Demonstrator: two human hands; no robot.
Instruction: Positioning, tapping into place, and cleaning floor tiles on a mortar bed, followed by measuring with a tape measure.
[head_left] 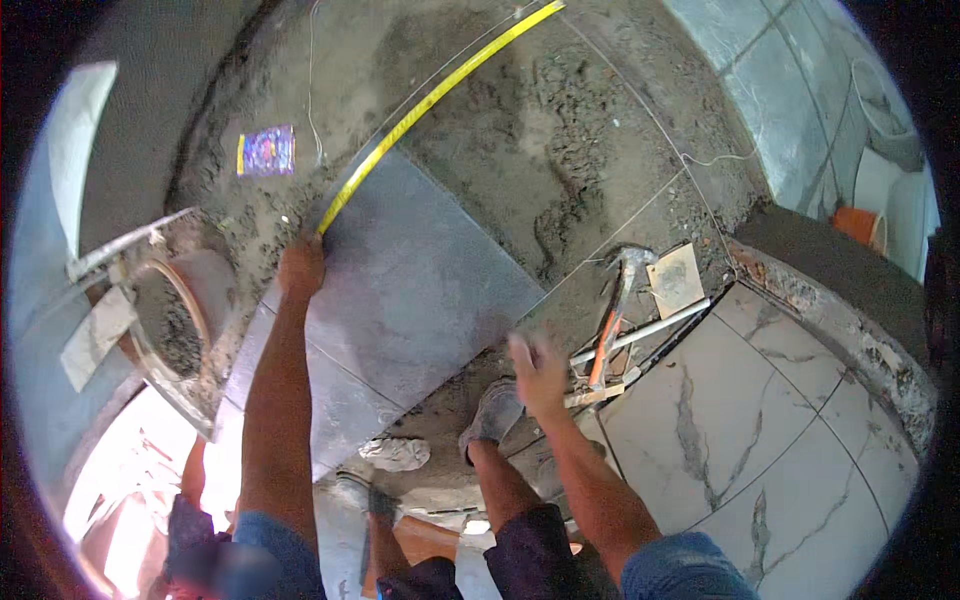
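My left hand point(302, 265) is closed at the near end of a yellow tape measure point(440, 92), by the left corner of a large dark grey floor tile point(410, 290). The blade stretches away over rough mortar point(560, 150) to the far top of the view; whether a case sits inside my fist is hidden. Beyond the tile's near right edge hovers my right hand point(540, 375), slightly blurred, fingers apart and holding nothing. Just right of it lies a hammer point(606, 335) with an orange and black handle, beside a pale rod point(650, 332).
A mortar-caked bucket point(190, 310) stands at left. A purple packet point(266, 151) lies on the screed. Thin strings point(640, 212) cross the mortar. White veined tiles point(740, 410) cover the lower right. Another person's arm point(195, 470) shows at lower left. A terracotta-coloured pot point(858, 229) sits far right.
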